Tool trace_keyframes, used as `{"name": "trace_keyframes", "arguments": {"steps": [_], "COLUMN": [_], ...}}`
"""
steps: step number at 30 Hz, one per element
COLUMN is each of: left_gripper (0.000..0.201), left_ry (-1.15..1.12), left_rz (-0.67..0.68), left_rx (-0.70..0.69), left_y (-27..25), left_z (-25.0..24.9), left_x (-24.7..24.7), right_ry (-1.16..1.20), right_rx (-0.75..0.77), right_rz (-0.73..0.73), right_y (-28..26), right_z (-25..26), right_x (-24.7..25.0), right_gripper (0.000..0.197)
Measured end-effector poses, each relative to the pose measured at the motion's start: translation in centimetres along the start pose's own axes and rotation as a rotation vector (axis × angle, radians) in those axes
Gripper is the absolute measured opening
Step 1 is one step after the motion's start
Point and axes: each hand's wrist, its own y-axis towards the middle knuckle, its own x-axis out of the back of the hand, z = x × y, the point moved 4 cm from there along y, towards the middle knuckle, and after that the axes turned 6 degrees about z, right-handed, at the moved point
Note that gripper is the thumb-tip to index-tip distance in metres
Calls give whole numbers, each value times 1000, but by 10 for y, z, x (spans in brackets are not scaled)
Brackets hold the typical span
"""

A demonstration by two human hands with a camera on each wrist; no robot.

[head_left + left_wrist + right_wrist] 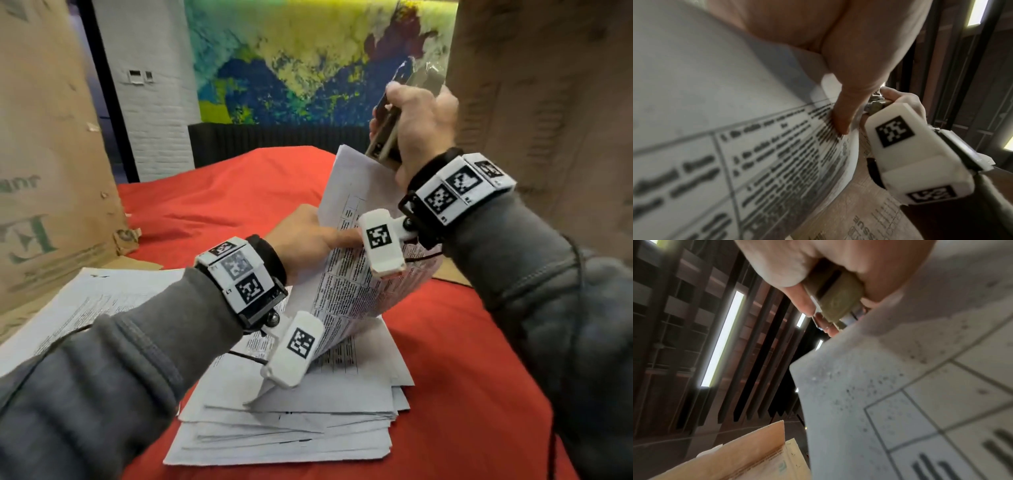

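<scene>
My left hand [325, 236] holds a set of printed sheets [346, 291] tilted up above the table, thumb [849, 100] pressed on the printed front and the other fingers hidden behind. My right hand [411, 120] grips a dark, grey-green stapler [385, 133] at the sheets' top corner. In the right wrist view the stapler [836, 295] sits just above the sheets' corner [890, 378]. The left wrist view shows the sheets [746, 121] close up, with the right hand [906, 100] beyond them.
A loose stack of printed papers [294, 428] lies on the red cloth [222, 195] below the hands. More sheets [85, 301] lie at the left. Tall cardboard boxes stand at the left [44, 154] and the right [548, 102].
</scene>
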Motion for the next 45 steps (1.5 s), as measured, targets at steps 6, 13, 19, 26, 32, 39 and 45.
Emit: {"name": "trace_keyframes", "arguments": {"steps": [6, 13, 19, 26, 32, 39, 45], "left_gripper": [5, 22, 17, 26, 20, 38, 30], "left_ry": [-37, -153, -65, 251, 335, 468, 527], "left_rz": [-8, -21, -47, -134, -188, -207, -229], "left_rx": [16, 42, 45, 28, 34, 33, 17], "left_y": [-5, -11, -9, -3, -1, 2, 6], "left_z": [0, -3, -3, -1, -2, 1, 4], "left_x": [0, 3, 5, -10, -12, -14, -11], "right_ry": [-105, -227, -185, -226, -215, -202, -205], "right_rx": [12, 42, -36, -28, -78, -102, -142], "right_rz": [82, 34, 71, 59, 35, 26, 41], "right_y": [-8, 0, -6, -10, -11, -14, -13], "right_z": [3, 7, 3, 4, 1, 0, 0], "right_x": [-9, 5, 4, -23, -22, -22, -22], "right_gripper": [8, 17, 11, 27, 34, 34, 35]}}
